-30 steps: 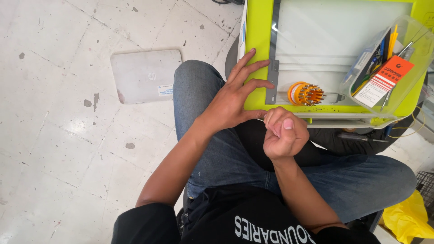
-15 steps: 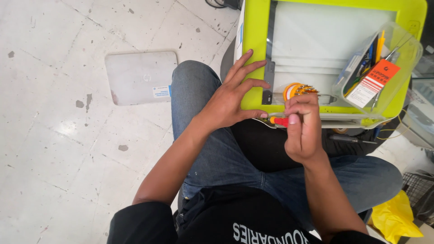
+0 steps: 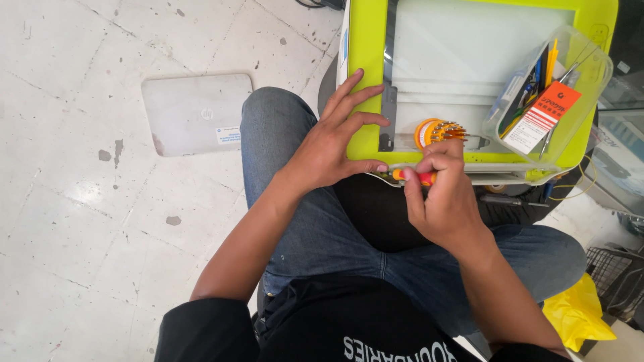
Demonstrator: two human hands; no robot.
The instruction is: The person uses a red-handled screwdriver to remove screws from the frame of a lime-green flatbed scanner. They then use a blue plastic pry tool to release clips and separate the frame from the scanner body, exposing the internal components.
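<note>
hands at the lime-green frame's near edge
left hand (image 3: 329, 144) lies open, bracing the lime-green frame (image 3: 367, 80); right hand (image 3: 443, 201) is closed round an orange screwdriver (image 3: 410, 176).

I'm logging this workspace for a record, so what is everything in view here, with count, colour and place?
Lime-green framed flat device: one, green with pale panel, resting on the lap, upper centre.
Red-and-orange handled screwdriver: one, at the device's near edge.
Round orange bit holder: one, orange, on the device.
Clear plastic tool tray: one, transparent, on the device's right side, holding assorted tools and an orange tag.
Grey closed laptop: one, on the tiled floor, upper left.
Yellow plastic bag: one, lower right.
Left hand: spread flat on the green frame.
Right hand: gripping the screwdriver.
</note>
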